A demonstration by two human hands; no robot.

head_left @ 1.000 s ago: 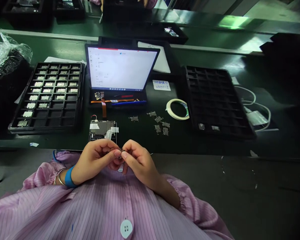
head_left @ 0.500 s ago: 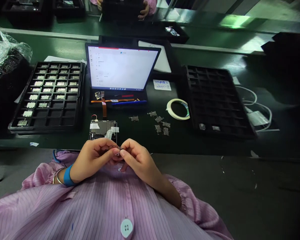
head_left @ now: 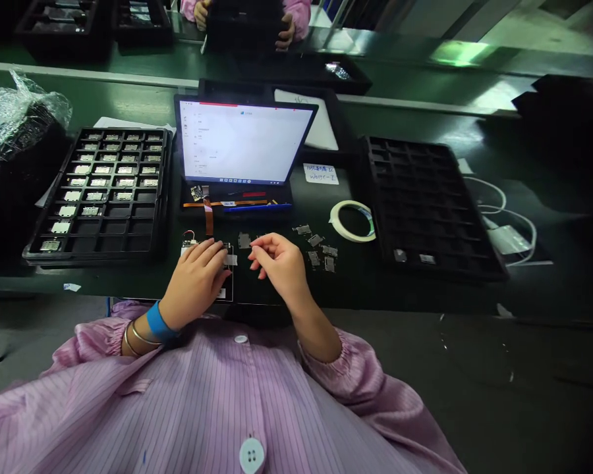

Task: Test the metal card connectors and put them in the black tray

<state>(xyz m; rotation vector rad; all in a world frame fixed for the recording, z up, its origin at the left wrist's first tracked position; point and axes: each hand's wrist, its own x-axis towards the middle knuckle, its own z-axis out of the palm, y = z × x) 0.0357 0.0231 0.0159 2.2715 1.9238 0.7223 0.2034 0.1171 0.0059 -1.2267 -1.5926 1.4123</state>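
Right of the laptop (head_left: 242,141), I make out blue handwriting on a white card (head_left: 321,174), its lower line apparently "W015C-I"; the screen's text is too small.

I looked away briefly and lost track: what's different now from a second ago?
The hands parted and moved forward: the left hand now lies over the circuit board, the right hand went slightly rightward too. A small metal plate has appeared beside it, so the piece held before was probably let go there. The laptop and tape roll stayed put.
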